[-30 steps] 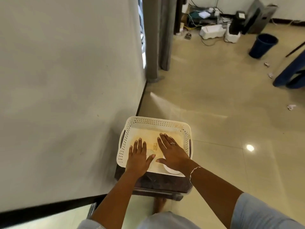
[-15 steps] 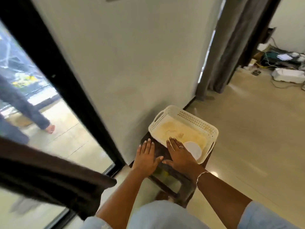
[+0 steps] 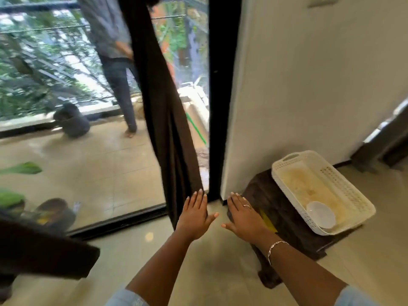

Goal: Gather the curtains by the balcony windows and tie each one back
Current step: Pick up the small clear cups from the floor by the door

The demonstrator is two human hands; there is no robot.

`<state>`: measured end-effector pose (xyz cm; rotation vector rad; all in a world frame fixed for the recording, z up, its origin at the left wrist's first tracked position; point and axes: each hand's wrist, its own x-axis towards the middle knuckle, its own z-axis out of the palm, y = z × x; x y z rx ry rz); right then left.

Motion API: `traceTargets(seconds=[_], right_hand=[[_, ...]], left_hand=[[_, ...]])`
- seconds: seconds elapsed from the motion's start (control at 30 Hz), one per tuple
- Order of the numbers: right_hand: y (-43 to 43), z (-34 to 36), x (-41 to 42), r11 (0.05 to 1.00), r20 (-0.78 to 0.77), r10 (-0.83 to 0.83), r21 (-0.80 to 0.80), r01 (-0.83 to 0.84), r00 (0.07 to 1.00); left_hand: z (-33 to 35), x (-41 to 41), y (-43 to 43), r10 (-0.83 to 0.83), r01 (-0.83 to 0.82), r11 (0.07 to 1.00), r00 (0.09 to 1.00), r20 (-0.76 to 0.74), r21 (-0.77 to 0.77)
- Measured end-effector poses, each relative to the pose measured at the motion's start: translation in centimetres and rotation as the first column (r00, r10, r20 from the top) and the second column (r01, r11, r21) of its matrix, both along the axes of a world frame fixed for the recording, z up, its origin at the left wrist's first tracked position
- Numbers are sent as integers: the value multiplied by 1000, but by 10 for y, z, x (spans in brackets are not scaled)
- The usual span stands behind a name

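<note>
Cream wall [image 3: 309,96] noted right of black window frame [image 3: 217,107]. Beige tiled floor [image 3: 209,268] lit by daylight through glass. Dark stool [image 3: 265,195] set beside wall, white basket [image 3: 346,191] placed on it.

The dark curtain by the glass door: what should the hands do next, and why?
Probably close the left hand round the dark curtain just ahead of it. Both hands are open and empty, the right hand over the stool, and the curtain's lower end hangs loose.

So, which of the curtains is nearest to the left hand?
The dark brown curtain beside the black window frame: the left hand is at its lower end. The lower-left curtain and the grey curtain far right lie farther off.
</note>
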<state>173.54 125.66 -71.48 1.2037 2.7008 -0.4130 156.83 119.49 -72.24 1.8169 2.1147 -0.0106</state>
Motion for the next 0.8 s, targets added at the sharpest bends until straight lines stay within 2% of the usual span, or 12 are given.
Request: traceTargets(seconds=[0.2, 0.4, 0.57, 0.8], right_hand=[[-37, -7, -92, 978, -33, 207, 16, -206, 978], [-108, -8, -194, 949, -86, 314, 5, -314, 946], [-185, -2, -281, 911, -80, 408, -20, -411, 909], [-298, 1, -400, 820, -148, 560, -40, -571, 815]], left_hand=[[-1, -79, -77, 231, -231, 973, 973, 5, -19], [-1, -162, -169, 398, -397, 916, 917, -4, -55], [4, -235, -256, 503, -503, 864, 864, -31, -7], [1, -330, -388, 707, -707, 707, 707, -12, 3]])
